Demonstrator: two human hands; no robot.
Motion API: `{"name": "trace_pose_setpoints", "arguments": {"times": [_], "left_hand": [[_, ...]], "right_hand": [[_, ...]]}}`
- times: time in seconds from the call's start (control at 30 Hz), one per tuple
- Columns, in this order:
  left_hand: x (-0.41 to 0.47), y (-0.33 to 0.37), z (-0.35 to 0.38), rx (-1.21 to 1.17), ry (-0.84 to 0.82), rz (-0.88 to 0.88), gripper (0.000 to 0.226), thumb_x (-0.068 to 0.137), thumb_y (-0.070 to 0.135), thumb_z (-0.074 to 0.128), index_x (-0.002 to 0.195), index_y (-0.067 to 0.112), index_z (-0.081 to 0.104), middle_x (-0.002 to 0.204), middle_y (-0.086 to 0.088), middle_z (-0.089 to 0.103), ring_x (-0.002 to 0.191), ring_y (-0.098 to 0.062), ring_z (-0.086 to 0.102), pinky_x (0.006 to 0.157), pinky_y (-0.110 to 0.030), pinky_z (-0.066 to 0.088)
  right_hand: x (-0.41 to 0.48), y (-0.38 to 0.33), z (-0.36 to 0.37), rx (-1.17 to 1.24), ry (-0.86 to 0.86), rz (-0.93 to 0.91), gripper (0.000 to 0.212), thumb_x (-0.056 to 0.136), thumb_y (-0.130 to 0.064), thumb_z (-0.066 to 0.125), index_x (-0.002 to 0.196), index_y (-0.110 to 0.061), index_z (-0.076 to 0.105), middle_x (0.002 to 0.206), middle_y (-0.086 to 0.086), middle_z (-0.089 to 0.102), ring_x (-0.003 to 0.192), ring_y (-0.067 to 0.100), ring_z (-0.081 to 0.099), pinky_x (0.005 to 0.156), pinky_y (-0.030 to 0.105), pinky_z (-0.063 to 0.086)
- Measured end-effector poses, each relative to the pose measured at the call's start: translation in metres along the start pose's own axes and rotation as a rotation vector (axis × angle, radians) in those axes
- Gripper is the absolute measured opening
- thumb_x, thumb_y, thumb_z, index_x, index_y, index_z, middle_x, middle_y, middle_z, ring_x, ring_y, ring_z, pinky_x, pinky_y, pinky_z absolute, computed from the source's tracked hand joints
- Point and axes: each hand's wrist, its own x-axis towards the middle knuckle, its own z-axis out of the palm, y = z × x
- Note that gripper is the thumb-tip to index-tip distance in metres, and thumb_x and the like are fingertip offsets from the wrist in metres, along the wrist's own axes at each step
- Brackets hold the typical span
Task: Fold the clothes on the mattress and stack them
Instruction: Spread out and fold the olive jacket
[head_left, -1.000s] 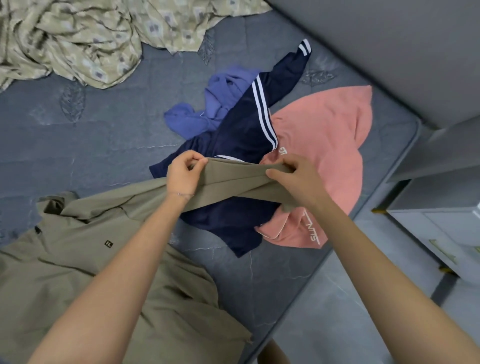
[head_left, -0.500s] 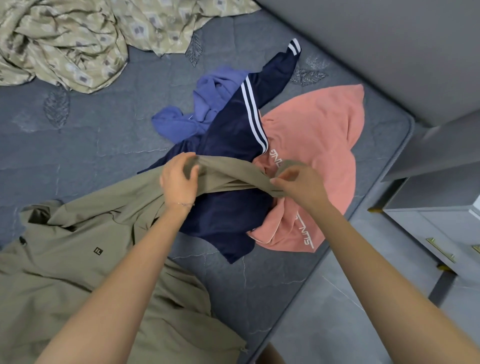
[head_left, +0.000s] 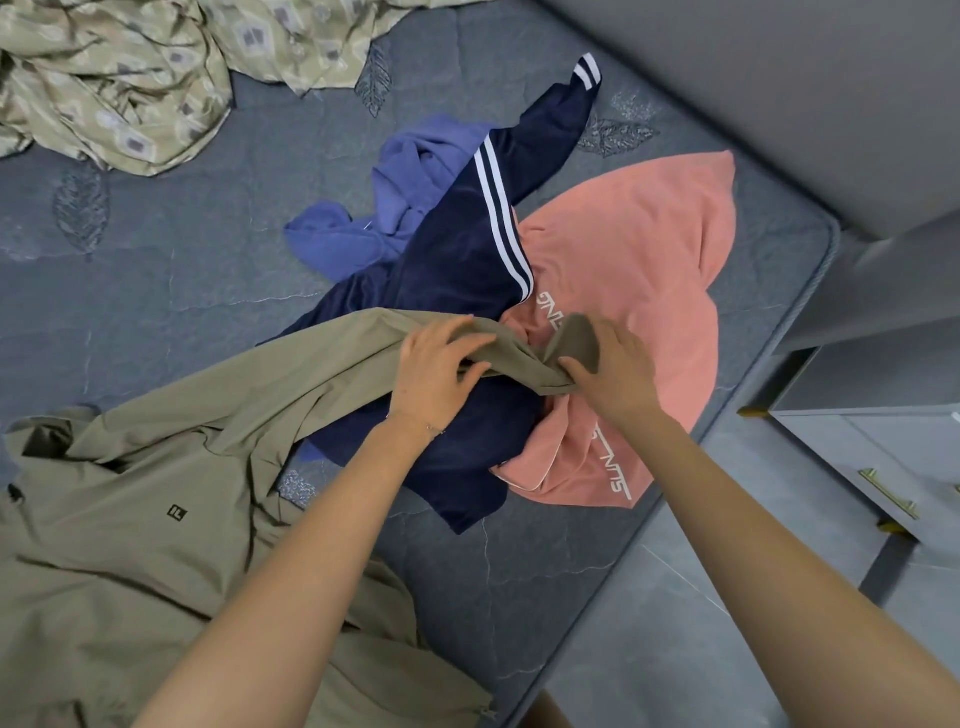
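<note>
Left hand (head_left: 434, 376): our fingers grip the jacket (head_left: 156, 519) sleeve over the navy trousers (head_left: 457, 260).
Right hand (head_left: 621, 376): our fingers pinch its cuff, likely straightening it for folding.

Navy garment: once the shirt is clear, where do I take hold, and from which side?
Likely best grip on the navy garment: its near corner, reached from the mattress edge nearest you. That corner lies flat and uncovered, while the shirt sleeve crosses its middle and its striped side overlaps the pink top.
</note>
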Motion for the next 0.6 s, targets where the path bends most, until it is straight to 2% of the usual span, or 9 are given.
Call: {"name": "trace_pose_setpoints", "arguments": {"times": [0.13,0.23,0.3,0.37,0.43,0.5,0.53,0.6], "left_hand": [[0.006,0.003,0.012,0.069,-0.086,0.031,0.028,0.093,0.033,0.06,0.12,0.025,0.066,0.136,0.007,0.055,0.135,-0.015,0.039,0.114,-0.038,0.012],[0.007,0.006,0.017,0.06,-0.082,0.07,0.018,0.093,0.028,0.061,0.106,0.02,0.071,0.127,0.005,0.063,0.134,-0.017,0.043,0.116,-0.038,0.012],[0.008,0.012,0.014,-0.041,0.005,0.057,0.013,0.093,0.024,0.062,0.098,0.017,0.073,0.112,0.004,0.07,0.123,-0.018,0.054,0.115,-0.037,0.017],[0.013,0.018,0.007,-0.14,0.083,0.036,0.012,0.095,0.022,0.06,0.095,0.016,0.071,0.099,0.005,0.072,0.101,-0.018,0.063,0.112,-0.038,0.027],[0.021,0.025,-0.004,-0.274,0.14,0.0,0.013,0.096,0.02,0.058,0.094,0.013,0.068,0.088,0.005,0.07,0.081,-0.018,0.063,0.097,-0.04,0.045],[0.032,0.033,-0.015,-0.355,0.191,-0.044,0.013,0.096,0.021,0.058,0.093,0.014,0.067,0.084,0.01,0.067,0.075,-0.013,0.062,0.079,-0.037,0.051],[0.038,0.037,-0.019,-0.356,0.214,-0.053,0.012,0.096,0.022,0.058,0.093,0.015,0.067,0.084,0.013,0.066,0.075,-0.01,0.061,0.077,-0.035,0.051],[0.052,0.045,-0.024,-0.353,0.233,-0.074,0.011,0.095,0.023,0.058,0.092,0.018,0.068,0.083,0.017,0.064,0.078,-0.009,0.061,0.077,-0.031,0.05]], "right_hand": [[0.007,0.003,0.004,0.02,0.037,-0.008,0.063,0.093,-0.034,0.062,0.148,-0.017,0.036,0.146,0.009,0.039,0.133,0.035,0.033,0.111,0.044,0.027],[0.012,0.007,0.005,0.032,0.032,0.004,0.059,0.093,-0.031,0.063,0.145,-0.016,0.04,0.143,0.011,0.043,0.131,0.036,0.036,0.11,0.043,0.028],[0.014,0.012,0.005,0.042,0.075,0.036,0.043,0.093,-0.029,0.062,0.132,-0.011,0.053,0.129,0.013,0.056,0.121,0.035,0.047,0.102,0.042,0.036],[0.012,0.016,0.001,0.122,0.13,0.085,0.026,0.094,-0.029,0.061,0.106,-0.006,0.065,0.103,0.015,0.066,0.098,0.033,0.058,0.084,0.039,0.044],[0.008,0.02,-0.007,0.304,0.167,0.123,0.028,0.094,-0.029,0.063,0.076,-0.008,0.065,0.072,0.008,0.063,0.07,0.021,0.057,0.066,0.034,0.04],[0.005,0.021,-0.021,0.454,0.232,0.147,0.042,0.09,-0.029,0.067,0.054,-0.014,0.051,0.051,-0.001,0.046,0.052,0.009,0.041,0.059,0.03,0.031],[0.005,0.02,-0.028,0.494,0.268,0.151,0.047,0.089,-0.029,0.068,0.052,-0.009,0.048,0.05,0.003,0.042,0.05,0.01,0.036,0.057,0.031,0.029],[0.008,0.017,-0.041,0.515,0.322,0.141,0.045,0.089,-0.03,0.067,0.059,0.001,0.055,0.055,0.014,0.048,0.054,0.013,0.038,0.058,0.034,0.032]]}}
